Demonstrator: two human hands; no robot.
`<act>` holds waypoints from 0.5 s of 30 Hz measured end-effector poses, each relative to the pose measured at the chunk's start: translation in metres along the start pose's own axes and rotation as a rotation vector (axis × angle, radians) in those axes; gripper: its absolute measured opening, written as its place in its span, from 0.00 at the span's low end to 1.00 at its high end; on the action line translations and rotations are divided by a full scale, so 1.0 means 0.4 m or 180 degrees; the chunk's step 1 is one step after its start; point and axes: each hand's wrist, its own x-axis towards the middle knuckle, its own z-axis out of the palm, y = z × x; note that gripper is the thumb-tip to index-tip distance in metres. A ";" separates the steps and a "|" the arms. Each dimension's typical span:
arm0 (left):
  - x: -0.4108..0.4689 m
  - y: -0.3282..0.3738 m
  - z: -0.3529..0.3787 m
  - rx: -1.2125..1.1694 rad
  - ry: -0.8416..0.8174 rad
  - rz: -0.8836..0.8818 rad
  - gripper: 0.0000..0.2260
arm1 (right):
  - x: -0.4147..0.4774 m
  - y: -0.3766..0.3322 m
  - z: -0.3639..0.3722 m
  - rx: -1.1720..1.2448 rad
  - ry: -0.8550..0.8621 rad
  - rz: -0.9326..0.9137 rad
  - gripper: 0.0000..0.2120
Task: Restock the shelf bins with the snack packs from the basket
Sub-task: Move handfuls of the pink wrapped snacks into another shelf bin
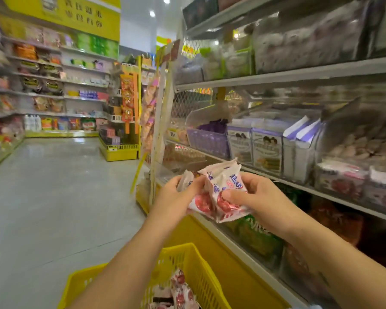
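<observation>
Snack aisle, grey floor (54,186), stocked racks on both sides. Raised in front of the right-hand shelf (299,76): a bunch of white-and-red packs (218,186), clamped from both sides. Left hand (176,197) curled round the bunch's left edge; right hand (256,197) curled round its right edge, thumb pressed on a red print. More of the same below in the yellow basket (183,248), just beside the shelf's foot. Likely target, judging by the matching red prints, though blurred: the clear bin (341,177) further right on the middle tier.

For a clean drop: square the bunch first, prints facing one way. Carry right, past the purple-and-white boxes (265,150) without brushing them. Lower over the bin's front lip rather than tossing. Release only once resting on the stock inside. Hold firmly but without crushing: puffy, slick-looking wrappers, probably quick to slip from a loose grip. Spread flat, no overhang at the lip.
</observation>
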 end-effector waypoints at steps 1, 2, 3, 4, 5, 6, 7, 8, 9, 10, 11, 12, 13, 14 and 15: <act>-0.003 0.035 0.016 0.0012 -0.0027 0.0057 0.12 | -0.014 -0.016 -0.007 -0.0027 0.0012 -0.0045 0.14; -0.006 0.070 0.031 0.0059 -0.0054 0.0117 0.10 | -0.027 -0.032 -0.016 -0.0028 0.0048 -0.0098 0.13; -0.013 0.106 0.045 0.0101 -0.0106 0.0188 0.12 | -0.040 -0.049 -0.025 0.0002 0.0082 -0.0139 0.13; -0.017 0.141 0.060 0.0175 -0.0192 0.0260 0.15 | -0.051 -0.065 -0.035 0.0043 0.0095 -0.0164 0.14; -0.021 0.175 0.075 0.0300 -0.0287 0.0328 0.20 | -0.061 -0.083 -0.045 0.0109 0.0087 -0.0172 0.16; -0.024 0.211 0.089 0.0466 -0.0341 0.0400 0.23 | -0.068 -0.099 -0.056 0.0207 0.0074 -0.0179 0.17; -0.024 0.245 0.104 0.0613 -0.0353 0.0454 0.27 | -0.075 -0.116 -0.067 0.0334 0.0067 -0.0190 0.17; -0.020 0.276 0.119 0.0702 -0.0371 0.0472 0.33 | -0.079 -0.133 -0.081 0.0440 0.0059 -0.0207 0.18; -0.015 0.308 0.134 0.0720 -0.0420 0.0435 0.39 | -0.084 -0.153 -0.095 0.0509 0.0065 -0.0219 0.19; -0.007 0.337 0.151 0.0644 -0.0513 0.0360 0.44 | -0.088 -0.175 -0.110 0.0528 0.0082 -0.0227 0.20; 0.001 0.365 0.166 0.0482 -0.0642 0.0287 0.49 | -0.092 -0.197 -0.125 0.0510 0.0096 -0.0226 0.21; 0.009 0.390 0.184 0.0305 -0.0768 0.0249 0.54 | -0.096 -0.218 -0.141 0.0473 0.0113 -0.0211 0.22; 0.013 0.415 0.203 0.0153 -0.0852 0.0261 0.57 | -0.098 -0.240 -0.158 0.0436 0.0150 -0.0189 0.23; 0.022 0.436 0.226 0.0046 -0.0907 0.0299 0.60 | -0.099 -0.261 -0.178 0.0370 0.0206 -0.0175 0.23; 0.030 0.455 0.249 -0.0047 -0.0951 0.0334 0.61 | -0.101 -0.281 -0.199 0.0274 0.0272 -0.0172 0.24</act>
